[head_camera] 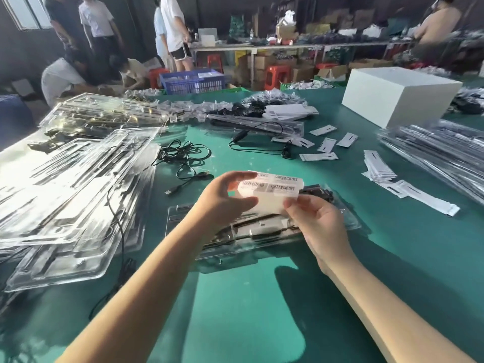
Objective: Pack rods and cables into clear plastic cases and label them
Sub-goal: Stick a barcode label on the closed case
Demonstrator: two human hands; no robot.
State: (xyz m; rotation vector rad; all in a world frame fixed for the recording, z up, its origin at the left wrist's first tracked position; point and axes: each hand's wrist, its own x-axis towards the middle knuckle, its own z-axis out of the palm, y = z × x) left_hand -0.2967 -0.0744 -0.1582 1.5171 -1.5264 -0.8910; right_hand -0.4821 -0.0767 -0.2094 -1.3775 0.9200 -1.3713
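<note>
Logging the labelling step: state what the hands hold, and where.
Both hold a white barcode label sheet: left hand pinches its left edge, right hand its lower right edge.

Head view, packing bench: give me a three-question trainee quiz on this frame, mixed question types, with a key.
1. True or false: both hands hold the label sheet above the clear case.
2. Multiple choice: the loose black cables lie A) inside the white box, B) on the green table beyond the left hand, C) over the right forearm.
3. Fill in: the tall stack of clear cases is on the person's ____ side.

Key
1. True. The left hand and the right hand each pinch an edge of the sheet.
2. B. They lie on the table; the white box stands far right.
3. Left.
</note>
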